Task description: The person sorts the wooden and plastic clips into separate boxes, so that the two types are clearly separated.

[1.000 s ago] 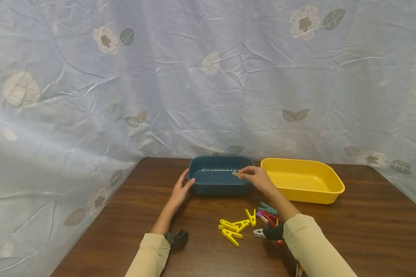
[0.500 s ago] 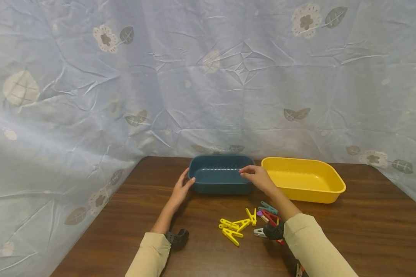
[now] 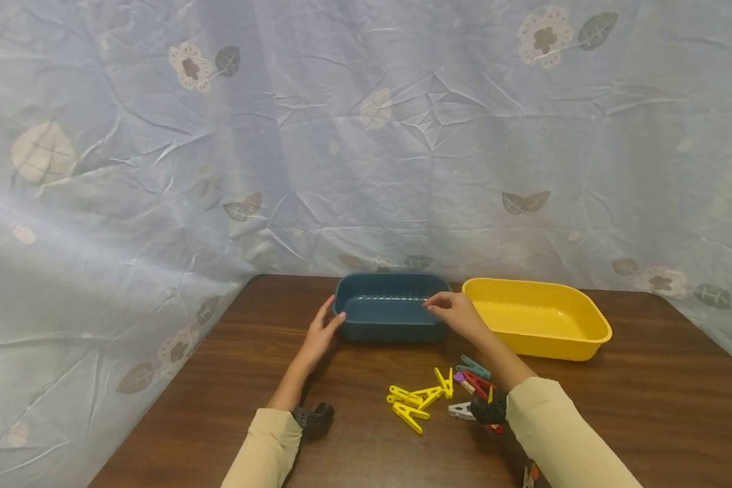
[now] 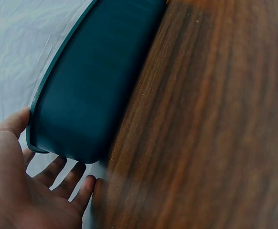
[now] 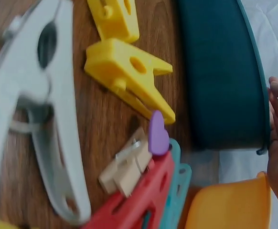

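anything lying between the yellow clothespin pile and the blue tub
No, the stretch of wooden table between the yellow clothespin pile and the blue tub is bare; the head view shows it best.

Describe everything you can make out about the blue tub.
The blue tub is a dark teal-blue, rounded-corner rectangular container, apparently plastic, with a thin rim, smooth outer walls and a slightly glossy inside. It stands upright toward the far edge of the brown table, left of the yellow tub and apart from it. The left hand touches its left end, thumb at the rim. The right hand is at its right end, hiding part of it; contact there is unclear.
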The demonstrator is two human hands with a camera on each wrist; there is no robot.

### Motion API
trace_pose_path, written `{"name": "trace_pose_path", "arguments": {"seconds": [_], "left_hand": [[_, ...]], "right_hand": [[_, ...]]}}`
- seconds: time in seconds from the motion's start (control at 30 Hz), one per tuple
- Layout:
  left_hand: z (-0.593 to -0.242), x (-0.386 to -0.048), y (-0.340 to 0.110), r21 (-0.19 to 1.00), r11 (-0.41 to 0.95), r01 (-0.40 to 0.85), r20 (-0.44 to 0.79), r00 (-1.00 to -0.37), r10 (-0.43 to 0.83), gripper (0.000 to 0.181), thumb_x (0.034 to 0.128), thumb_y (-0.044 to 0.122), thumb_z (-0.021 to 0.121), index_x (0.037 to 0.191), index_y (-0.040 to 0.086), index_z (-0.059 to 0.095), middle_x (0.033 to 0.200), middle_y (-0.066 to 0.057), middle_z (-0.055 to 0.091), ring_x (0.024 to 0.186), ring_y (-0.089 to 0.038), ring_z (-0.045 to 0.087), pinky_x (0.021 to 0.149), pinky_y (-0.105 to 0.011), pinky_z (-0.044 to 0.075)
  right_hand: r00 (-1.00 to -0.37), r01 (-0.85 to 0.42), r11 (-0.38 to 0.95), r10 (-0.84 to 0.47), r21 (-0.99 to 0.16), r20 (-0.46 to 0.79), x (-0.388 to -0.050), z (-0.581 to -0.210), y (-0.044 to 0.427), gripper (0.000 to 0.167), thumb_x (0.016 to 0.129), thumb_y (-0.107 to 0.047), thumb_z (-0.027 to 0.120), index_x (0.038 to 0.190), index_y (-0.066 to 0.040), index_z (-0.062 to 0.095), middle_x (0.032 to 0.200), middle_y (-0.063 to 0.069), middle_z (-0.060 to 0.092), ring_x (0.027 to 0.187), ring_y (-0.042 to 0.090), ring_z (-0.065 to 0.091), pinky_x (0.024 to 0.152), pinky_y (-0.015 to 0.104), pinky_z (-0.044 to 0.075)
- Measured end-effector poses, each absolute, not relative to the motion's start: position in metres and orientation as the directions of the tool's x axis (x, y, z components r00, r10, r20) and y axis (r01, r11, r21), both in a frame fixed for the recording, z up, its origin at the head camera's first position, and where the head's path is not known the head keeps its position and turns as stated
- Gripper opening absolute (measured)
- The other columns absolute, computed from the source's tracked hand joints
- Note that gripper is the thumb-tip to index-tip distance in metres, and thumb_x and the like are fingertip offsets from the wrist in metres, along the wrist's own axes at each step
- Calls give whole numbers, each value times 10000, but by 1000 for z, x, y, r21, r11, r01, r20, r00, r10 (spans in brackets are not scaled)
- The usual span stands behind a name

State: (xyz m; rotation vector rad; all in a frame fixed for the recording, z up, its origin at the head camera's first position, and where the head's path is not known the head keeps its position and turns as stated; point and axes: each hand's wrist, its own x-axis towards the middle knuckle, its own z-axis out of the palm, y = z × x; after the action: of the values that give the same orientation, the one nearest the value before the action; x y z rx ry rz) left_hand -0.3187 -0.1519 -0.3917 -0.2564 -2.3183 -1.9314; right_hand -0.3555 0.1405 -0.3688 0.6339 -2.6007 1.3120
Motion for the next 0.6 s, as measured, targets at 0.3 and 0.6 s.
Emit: {"name": "trace_pose_path", "arguments": {"seconds": [0.3,0.6], "left_hand": [[-412,-335,-157,958,194,212,207,-977,45,601,944,260,525,1440,53,254,1375,-300,293,1215,-444,352,953,-548,318],[-412,-335,-158,968,169,188,181,-982,58,615,944,267,531,1452,80,239,1403,-292,259,1238,-438,318,970,-558,286]], "right_hand": [[-860,-500,531,-396,-683,321,-341,-349,153,163,902,-97,592,994,15,667,952,107,651,908,263,596,811,430,471],[-832,-530,558,-487,-638,266,-312,-347,174,122,891,-115,609,950,-37,682,916,45,661,828,224,608,724,368,496]]}}
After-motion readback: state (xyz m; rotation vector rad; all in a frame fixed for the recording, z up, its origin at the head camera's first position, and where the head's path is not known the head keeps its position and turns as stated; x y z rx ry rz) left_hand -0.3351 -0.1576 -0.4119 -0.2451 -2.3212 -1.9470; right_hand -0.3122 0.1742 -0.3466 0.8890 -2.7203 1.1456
